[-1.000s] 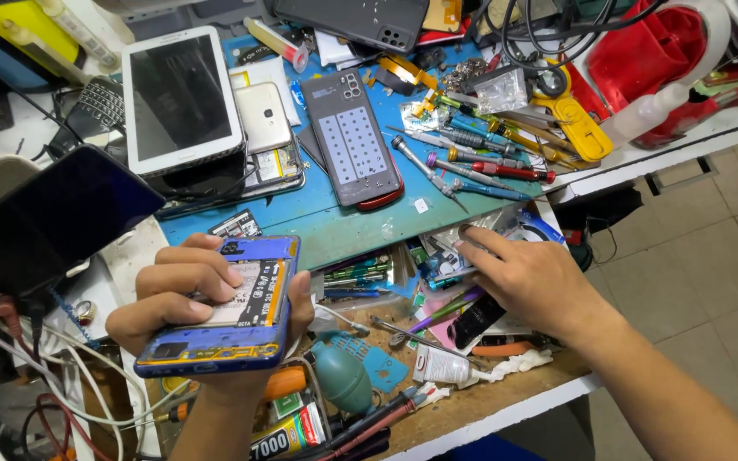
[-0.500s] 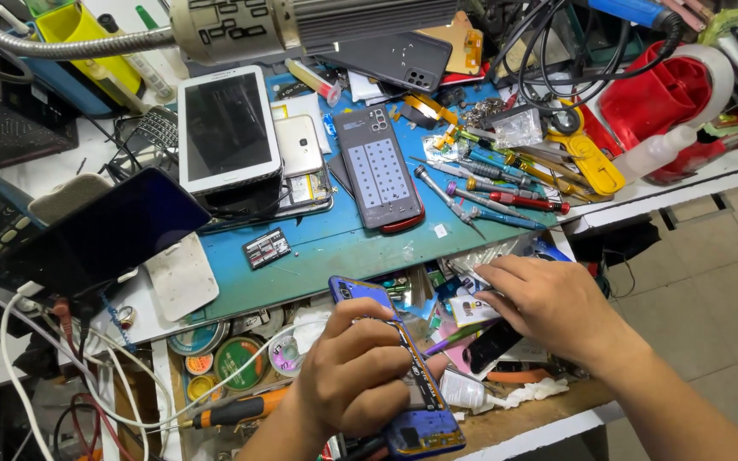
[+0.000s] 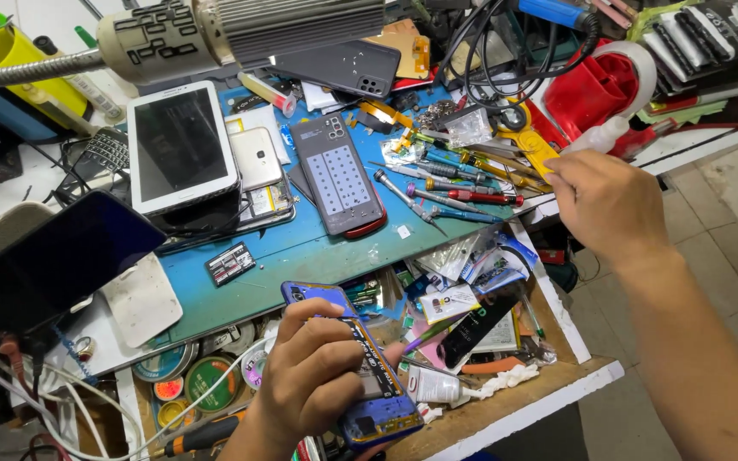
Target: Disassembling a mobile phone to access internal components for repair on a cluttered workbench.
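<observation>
My left hand [image 3: 309, 380] grips a blue phone [image 3: 376, 408] with its back cover off, inner parts facing up, held above the open drawer [image 3: 514, 408] at the bench's front. My right hand [image 3: 610, 205] hovers at the right edge of the blue work mat [image 3: 301, 249], its curled fingertips close to a row of small screwdrivers [image 3: 463, 193]. I see that hand from the back, so whether it pinches anything is hidden.
On the mat lie a white tablet [image 3: 179, 145] and a grey phone back [image 3: 339, 175]. A dark phone [image 3: 53, 256] leans at the left. A lamp head [image 3: 241, 30] hangs overhead. A red container [image 3: 595, 90] stands far right. The drawer holds a glue tube [image 3: 433, 384] and clutter.
My right hand has lifted out of the drawer and moved up and right to the screwdrivers. My left hand has turned the blue phone from crosswise to lengthwise, lower in the view.
</observation>
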